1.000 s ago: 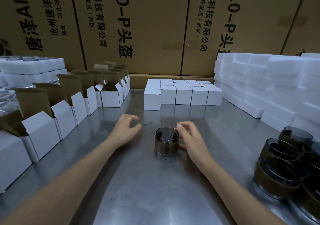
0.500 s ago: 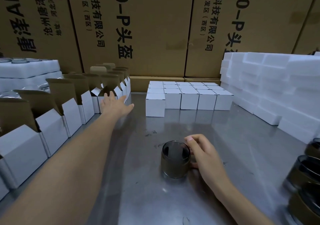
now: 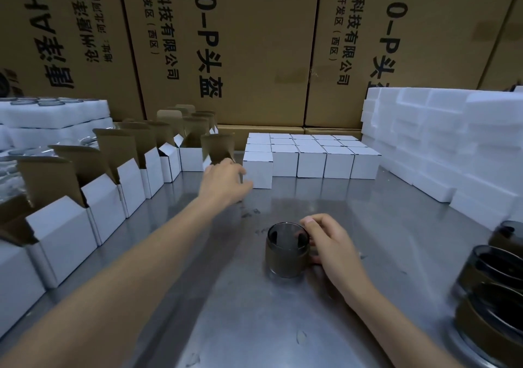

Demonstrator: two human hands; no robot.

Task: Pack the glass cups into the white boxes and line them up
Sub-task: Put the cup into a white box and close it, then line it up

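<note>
Steel table (image 3: 283, 325) under both hands, with one dark glass cup (image 3: 287, 250) standing upright near its middle. The right hand (image 3: 329, 244) is curled round the cup's right side, fingertips at the rim and thumb low against the wall, so it holds the cup in place on the table. The left hand (image 3: 226, 182) is stretched out ahead and grips an open white box (image 3: 219, 156) whose brown flap stands up; most of that box is hidden behind the hand, so how it sits on the table cannot be made out. Just right of it is a block of closed boxes (image 3: 311, 155), packed side by side in rows against the back. Along the left edge runs a line of open boxes (image 3: 107, 195), each with its flap raised. More cups (image 3: 492, 291) are clustered at the right edge, partly cut off by the frame. Behind them, white foam blocks (image 3: 441, 141) are stacked like a wall, and foam trays (image 3: 53, 113) sit at far left. Big cartons (image 3: 254, 42) with printed lettering close off the back.
</note>
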